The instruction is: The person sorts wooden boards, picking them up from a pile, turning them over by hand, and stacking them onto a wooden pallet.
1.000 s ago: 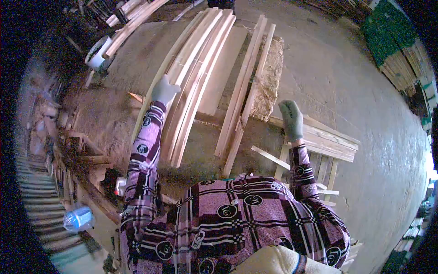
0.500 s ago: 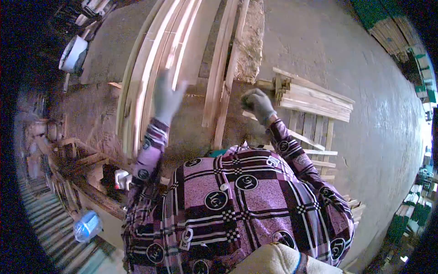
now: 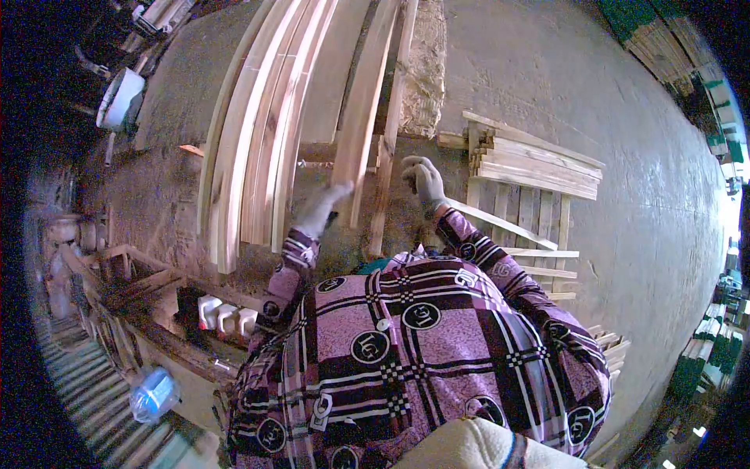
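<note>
Mid-job among the lumber: a worker in a plaid shirt (image 3: 414, 328) leans over a row of long strips (image 3: 258, 117) at left and a wide board (image 3: 365, 125) set apart from it. The row lies side by side, its near ends jutting past the near edge of a flat panel (image 3: 322, 86) — that part looks finished, by judgement. The wide board, beyond the panel's near edge at its tip, and a darker strip (image 3: 381, 191) just to its right stand outside the row and appear not yet dealt with; how much more remains cannot be told.

The left hand (image 3: 319, 211), blurred, has its fingers stretched nearly straight, the tips at the wide board's near end and seemingly touching it. Whether the thumb closes beneath the wood cannot be told.

The right hand (image 3: 424, 185) hovers just right of the darker strip — fingers loosely bent, the grip about half open. Nothing shows in it, though the palm is hidden.

At right, a stack of short strips (image 3: 535, 166) lies along the far edge of a slatted pallet (image 3: 544, 211), and a pale slat (image 3: 504, 225) slants across toward the pallet's right side.
</note>
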Demonstrator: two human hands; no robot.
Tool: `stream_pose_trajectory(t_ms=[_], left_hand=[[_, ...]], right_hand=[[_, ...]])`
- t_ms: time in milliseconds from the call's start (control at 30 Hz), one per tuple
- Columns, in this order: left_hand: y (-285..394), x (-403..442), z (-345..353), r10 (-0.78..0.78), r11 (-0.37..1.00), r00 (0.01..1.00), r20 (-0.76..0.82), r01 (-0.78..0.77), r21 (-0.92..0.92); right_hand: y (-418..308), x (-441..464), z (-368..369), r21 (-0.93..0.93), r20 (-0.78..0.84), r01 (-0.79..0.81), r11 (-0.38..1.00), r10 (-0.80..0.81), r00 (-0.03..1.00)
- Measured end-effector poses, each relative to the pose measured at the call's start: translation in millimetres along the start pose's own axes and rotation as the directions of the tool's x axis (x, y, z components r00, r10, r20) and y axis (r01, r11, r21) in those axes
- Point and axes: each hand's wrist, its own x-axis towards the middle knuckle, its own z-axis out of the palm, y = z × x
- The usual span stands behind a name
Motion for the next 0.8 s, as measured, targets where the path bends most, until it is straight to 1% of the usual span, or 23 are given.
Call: stream_pose_trajectory(t_ms=[33,67,100,133,167,200,233,267,300,333,367,433,467,500,533,567,600,633,667,700,733,767,800], left_hand=[[-21,8,-14,0.005,0.994,1.000,0.012,-0.004,-0.109],[27,-27,-3,0.018,1.000,1.000,0.004,-0.018,-0.013],[-73,24,-54,0.106,0.987,0.983,0.149,-0.086,-0.136],[-45,12,-48,0.043,0.905,0.948,0.315,0.096,-0.414],[-14,-2,-38,0.031,0.728,0.875,0.482,0.310,-0.611],[-32,5,-34,0.204,0.358,0.736,0.645,0.557,-0.749],[-29,3,-24,0.199,0.374,0.728,0.656,0.562,-0.738],[-25,1,-11,0.382,0.247,0.590,0.711,0.676,-0.694],[-23,-1,-5,0.563,0.136,0.442,0.698,0.784,-0.606],[-37,3,-9,0.591,0.181,0.369,0.717,0.805,-0.564],[-37,-4,-11,0.587,0.185,0.370,0.720,0.805,-0.564],[-30,-27,-16,0.378,0.107,0.468,0.799,0.835,-0.539],[-20,-32,-20,0.293,0.153,0.491,0.820,0.823,-0.547],[-22,-34,-26,0.294,0.154,0.492,0.819,0.821,-0.549],[-23,-36,-30,0.277,0.205,0.511,0.814,0.796,-0.570],[-23,-39,-34,0.261,0.253,0.532,0.806,0.768,-0.589],[-24,-41,-39,0.243,0.304,0.551,0.798,0.738,-0.602],[-25,-42,-43,0.225,0.354,0.569,0.791,0.709,-0.610],[-27,-44,-47,0.208,0.402,0.584,0.784,0.680,-0.613],[-30,-45,-50,0.192,0.448,0.601,0.776,0.650,-0.614],[-33,-47,-52,0.177,0.491,0.620,0.765,0.618,-0.614],[-37,-51,-56,0.162,0.533,0.642,0.749,0.582,-0.614],[-42,-54,-59,0.148,0.574,0.665,0.732,0.545,-0.612]], right_hand=[[-3,4,4,0.003,-0.005,-0.002,1.000,0.002,1.000],[-13,10,15,-0.013,0.037,0.097,0.995,-0.097,0.995],[-26,13,27,-0.025,0.078,0.197,0.980,-0.194,0.978],[-55,10,40,-0.009,0.166,-0.001,1.000,0.002,0.986],[-85,4,54,-0.006,0.253,-0.197,0.980,0.192,0.948],[-102,0,67,0.124,0.359,-0.204,0.971,0.148,0.922],[-111,-3,78,0.252,0.454,-0.215,0.944,0.081,0.887],[-102,4,83,0.261,0.445,-0.207,0.943,0.073,0.893],[-83,14,87,0.374,0.575,-0.307,0.875,0.041,0.817],[-72,21,91,0.457,0.688,-0.419,0.785,-0.015,0.725],[-77,20,95,0.462,0.688,-0.416,0.783,-0.020,0.726],[-92,14,104,0.301,0.644,-0.526,0.796,0.237,0.727],[-73,14,106,0.305,0.549,-0.113,0.946,-0.077,0.832],[-49,22,109,0.305,0.551,-0.113,0.946,-0.078,0.831],[-26,33,110,0.111,0.540,-0.015,0.994,-0.048,0.840],[-16,39,112,-0.090,0.524,0.081,0.993,-0.022,0.851],[-47,28,109,-0.372,0.488,0.361,0.855,-0.151,0.860],[-69,21,112,-0.372,0.488,0.363,0.854,-0.153,0.859],[-86,16,115,-0.512,0.348,0.088,0.854,0.112,0.931],[-92,14,118,-0.603,0.171,-0.196,0.773,0.365,0.915],[-81,16,128,-0.558,0.073,-0.249,0.792,0.346,0.935],[-91,13,128,-0.560,0.078,-0.249,0.790,0.349,0.934],[-111,7,126,-0.578,0.115,-0.208,0.789,0.331,0.937]])
